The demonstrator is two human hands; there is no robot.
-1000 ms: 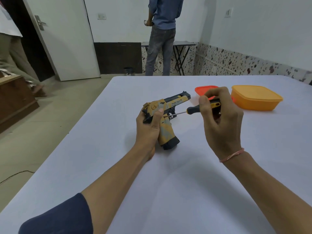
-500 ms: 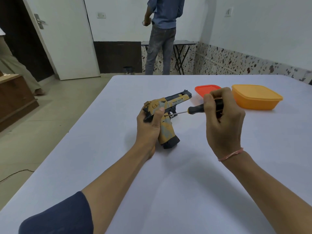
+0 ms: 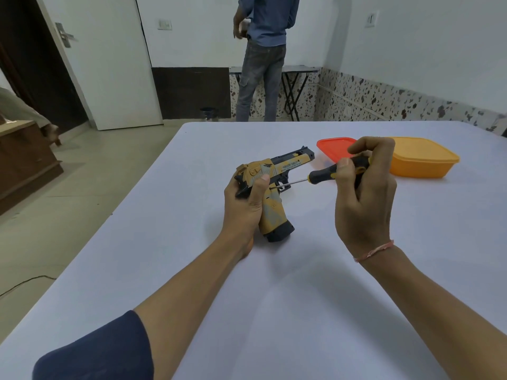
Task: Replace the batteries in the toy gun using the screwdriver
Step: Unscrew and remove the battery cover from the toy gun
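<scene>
A tan and black toy gun stands on its grip base on the white table, barrel pointing away to the right. My left hand grips its rear and grip, thumb pressed on the side. My right hand holds the black and yellow handle of a screwdriver. The thin metal shaft runs left and its tip meets the gun's side just above the grip, beside my left thumb.
An orange lidded box sits at the right, an orange-red lid beside it behind my right hand. A person stands at a folding table by the far wall. A wooden cabinet stands on the floor at left.
My right hand's fingers have shifted round the screwdriver handle, as in turning it. The gun and my left hand have stayed in place.
</scene>
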